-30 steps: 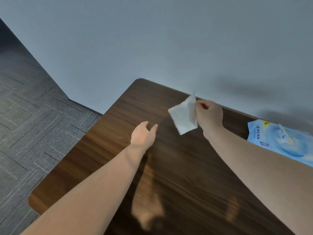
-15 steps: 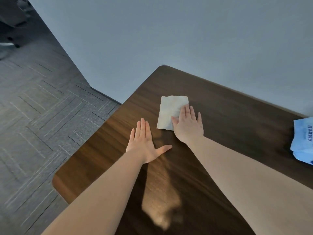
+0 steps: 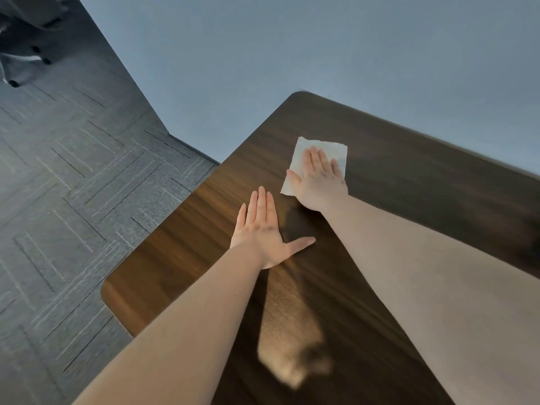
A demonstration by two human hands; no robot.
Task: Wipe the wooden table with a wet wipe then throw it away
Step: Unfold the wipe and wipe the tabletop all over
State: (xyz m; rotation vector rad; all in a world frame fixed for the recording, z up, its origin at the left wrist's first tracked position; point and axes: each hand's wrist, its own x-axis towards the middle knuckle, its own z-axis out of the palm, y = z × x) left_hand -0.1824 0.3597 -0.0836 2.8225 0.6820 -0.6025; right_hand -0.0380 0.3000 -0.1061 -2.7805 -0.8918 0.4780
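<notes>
A white wet wipe (image 3: 336, 150) lies spread flat on the dark wooden table (image 3: 423, 185) near its far left corner. My right hand (image 3: 318, 182) presses down flat on the wipe, fingers straight and pointing away from me, covering most of it. My left hand (image 3: 261, 232) rests palm down on the bare wood just left of and nearer than the right hand, thumb stuck out to the right, holding nothing.
The table's left edge (image 3: 181, 206) drops off to grey patterned carpet (image 3: 73, 185). A plain grey wall (image 3: 321, 54) runs right behind the table. Wheels of a chair base (image 3: 17, 54) show at the top left, far from the table.
My right hand brought the wipe down from the air onto the table and slid it farther away and to the right. My left hand flattened on the wood. The wipe packet left the view.
</notes>
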